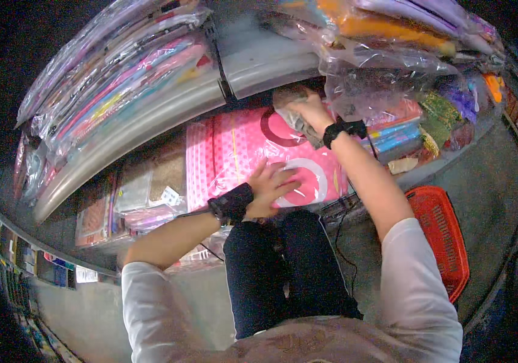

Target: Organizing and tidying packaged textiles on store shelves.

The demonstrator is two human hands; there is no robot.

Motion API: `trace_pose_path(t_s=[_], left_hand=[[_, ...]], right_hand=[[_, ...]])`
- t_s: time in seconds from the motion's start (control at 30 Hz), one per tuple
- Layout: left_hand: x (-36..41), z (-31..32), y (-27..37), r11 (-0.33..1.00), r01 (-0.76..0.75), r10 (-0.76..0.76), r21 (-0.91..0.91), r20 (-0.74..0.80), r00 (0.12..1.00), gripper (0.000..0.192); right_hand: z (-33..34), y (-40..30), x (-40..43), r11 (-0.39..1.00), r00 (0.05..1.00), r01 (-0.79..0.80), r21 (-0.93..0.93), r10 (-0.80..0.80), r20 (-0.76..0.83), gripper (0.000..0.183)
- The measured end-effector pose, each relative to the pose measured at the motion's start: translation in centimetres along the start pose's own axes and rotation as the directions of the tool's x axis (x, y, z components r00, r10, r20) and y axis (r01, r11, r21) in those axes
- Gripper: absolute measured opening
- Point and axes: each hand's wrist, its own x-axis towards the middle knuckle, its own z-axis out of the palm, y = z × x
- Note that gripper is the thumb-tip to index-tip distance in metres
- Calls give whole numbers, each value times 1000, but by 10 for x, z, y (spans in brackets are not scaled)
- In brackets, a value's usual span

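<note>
A flat pink package [245, 149] with dots, stripes and large rings lies before my knees, under shiny clear plastic. My left hand [270, 188] is over its near part with the fingers spread; whether the palm presses on it I cannot tell. Farther out, at the package's far right part, my right hand [311, 111] grips a crumpled grey cloth [302, 120]. Part of that cloth is blurred and hidden by the hand. Both wrists wear black bands.
Plastic-wrapped goods [136, 86] are stacked on the upper shelf [268, 77], its edge close above my right hand. Beside the package sit a brown wrapped item [168, 174] and a green woven textile [440, 113]. A red plastic basket [440, 240] stands on the floor at right.
</note>
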Motion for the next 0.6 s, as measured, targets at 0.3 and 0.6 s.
trace_pose_path(t_s=[0.3, 0.6], left_hand=[[25, -33, -29, 972, 102, -105, -212, -2, 994, 39], [32, -46, -52, 952, 143, -167, -272, -68, 984, 45]], right_hand=[[-56, -52, -16, 808, 921, 383, -448, -369, 121, 23], [-37, -52, -44, 832, 947, 316, -456, -305, 100, 36]])
